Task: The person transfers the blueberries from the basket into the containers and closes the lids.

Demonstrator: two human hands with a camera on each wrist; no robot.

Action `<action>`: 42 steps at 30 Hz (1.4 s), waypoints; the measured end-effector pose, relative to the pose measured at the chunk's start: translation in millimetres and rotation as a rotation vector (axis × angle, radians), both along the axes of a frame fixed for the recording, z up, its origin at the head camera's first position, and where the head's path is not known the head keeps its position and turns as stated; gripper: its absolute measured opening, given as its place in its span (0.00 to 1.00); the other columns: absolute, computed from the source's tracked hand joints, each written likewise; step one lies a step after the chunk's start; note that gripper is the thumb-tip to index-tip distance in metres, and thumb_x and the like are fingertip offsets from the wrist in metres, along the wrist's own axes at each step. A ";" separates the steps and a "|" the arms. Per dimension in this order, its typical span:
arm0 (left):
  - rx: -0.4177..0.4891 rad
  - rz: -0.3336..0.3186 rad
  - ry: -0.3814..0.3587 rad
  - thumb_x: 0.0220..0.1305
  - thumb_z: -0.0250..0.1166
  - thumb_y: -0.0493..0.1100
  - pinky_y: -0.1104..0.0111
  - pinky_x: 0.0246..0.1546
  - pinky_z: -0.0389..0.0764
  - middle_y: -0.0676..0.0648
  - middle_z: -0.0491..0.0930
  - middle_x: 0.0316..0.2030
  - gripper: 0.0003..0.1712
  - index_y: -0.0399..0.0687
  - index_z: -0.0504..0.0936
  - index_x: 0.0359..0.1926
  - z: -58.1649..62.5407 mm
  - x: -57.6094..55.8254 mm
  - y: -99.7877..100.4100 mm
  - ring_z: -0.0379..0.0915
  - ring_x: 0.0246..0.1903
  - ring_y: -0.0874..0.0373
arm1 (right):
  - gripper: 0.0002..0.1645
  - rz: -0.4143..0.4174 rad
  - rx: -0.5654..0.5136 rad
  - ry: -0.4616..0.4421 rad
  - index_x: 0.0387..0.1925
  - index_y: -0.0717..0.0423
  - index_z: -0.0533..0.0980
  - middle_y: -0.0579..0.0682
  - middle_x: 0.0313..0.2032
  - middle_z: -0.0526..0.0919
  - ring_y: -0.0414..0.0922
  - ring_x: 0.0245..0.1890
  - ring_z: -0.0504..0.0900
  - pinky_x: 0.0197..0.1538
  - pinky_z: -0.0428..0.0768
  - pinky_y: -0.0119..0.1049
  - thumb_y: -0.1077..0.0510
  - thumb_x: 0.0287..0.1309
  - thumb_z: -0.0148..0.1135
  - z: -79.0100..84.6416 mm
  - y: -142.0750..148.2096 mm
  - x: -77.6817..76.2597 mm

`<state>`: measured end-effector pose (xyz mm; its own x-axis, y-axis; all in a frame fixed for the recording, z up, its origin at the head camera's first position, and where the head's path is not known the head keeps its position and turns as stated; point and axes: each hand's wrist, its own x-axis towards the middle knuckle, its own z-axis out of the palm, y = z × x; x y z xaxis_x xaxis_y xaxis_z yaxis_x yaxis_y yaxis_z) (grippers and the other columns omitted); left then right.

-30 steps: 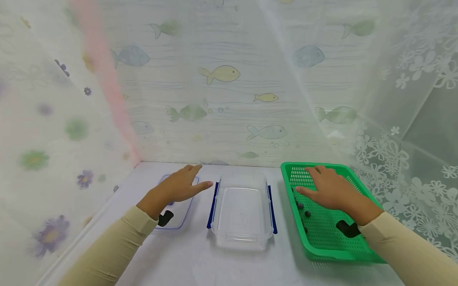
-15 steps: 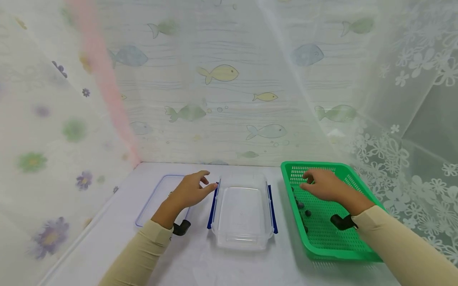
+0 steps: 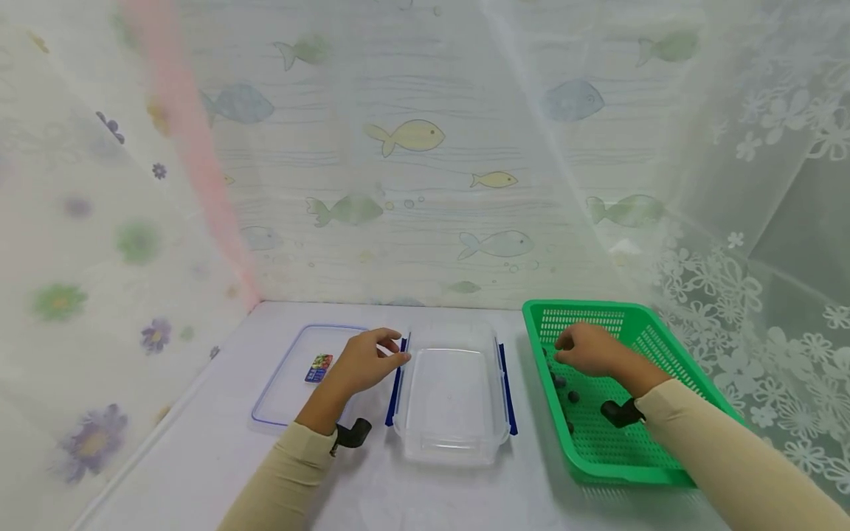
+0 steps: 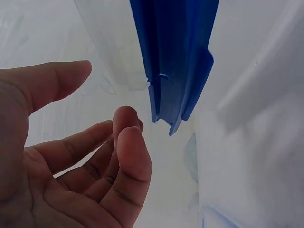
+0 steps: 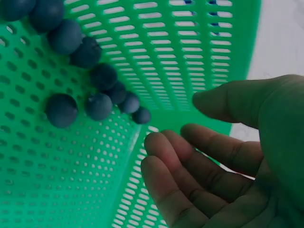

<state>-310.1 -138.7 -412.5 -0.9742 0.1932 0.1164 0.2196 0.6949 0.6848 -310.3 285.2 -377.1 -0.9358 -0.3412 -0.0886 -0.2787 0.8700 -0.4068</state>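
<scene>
My left hand (image 3: 364, 363) hovers at the left side of a clear plastic food container (image 3: 451, 398), its fingers loosely bent. In the left wrist view a blue latch (image 4: 178, 57) of that container is close to the fingers, with a gap between. Nothing lies in this hand. My right hand (image 3: 593, 351) is over the left part of a green plastic basket (image 3: 564, 446), fingers relaxed and holding nothing. Several blueberries (image 5: 61, 110) lie along the basket's side wall, apart from the fingers in the right wrist view.
Left of the container, a clear lid (image 3: 282, 391) with a blue-edged seal and a small colourful label (image 3: 319, 367) lies on the white table (image 3: 438, 501). Behind stands a translucent curtain (image 3: 412, 206) printed with fish. More sheeting hangs at both sides.
My left hand has moved right, from over the lid to the container's latch, and its fingers have bent. My right hand has shifted slightly down, and its fingers have bent too.
</scene>
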 end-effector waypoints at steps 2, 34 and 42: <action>0.020 -0.008 -0.008 0.64 0.72 0.55 0.64 0.38 0.84 0.53 0.85 0.45 0.30 0.49 0.82 0.63 -1.5 -0.7 1.0 0.83 0.44 0.56 | 0.23 -0.002 0.012 -0.002 0.57 0.70 0.80 0.66 0.53 0.85 0.64 0.55 0.83 0.52 0.84 0.56 0.57 0.69 0.62 -2.9 -1.7 -1.0; 0.158 0.005 -0.126 0.61 0.75 0.47 0.60 0.41 0.87 0.52 0.87 0.44 0.23 0.50 0.88 0.57 -6.6 -1.6 3.2 0.86 0.30 0.59 | 0.18 -0.016 -0.020 -0.059 0.52 0.70 0.83 0.63 0.48 0.88 0.56 0.46 0.87 0.46 0.87 0.51 0.62 0.66 0.63 -39.7 -7.9 -18.4; 0.152 0.000 -0.116 0.61 0.75 0.47 0.61 0.39 0.86 0.52 0.87 0.43 0.22 0.49 0.88 0.57 -7.3 -1.2 3.0 0.86 0.29 0.59 | 0.15 -0.043 -0.041 -0.009 0.49 0.68 0.84 0.62 0.45 0.88 0.54 0.43 0.87 0.44 0.86 0.52 0.63 0.65 0.65 -42.8 -8.7 -17.9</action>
<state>-311.3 -135.6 -419.8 -0.9829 0.1816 0.0307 0.1325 0.5816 0.8026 -328.2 276.4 -419.8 -0.9490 -0.3038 -0.0840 -0.2372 0.8639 -0.4443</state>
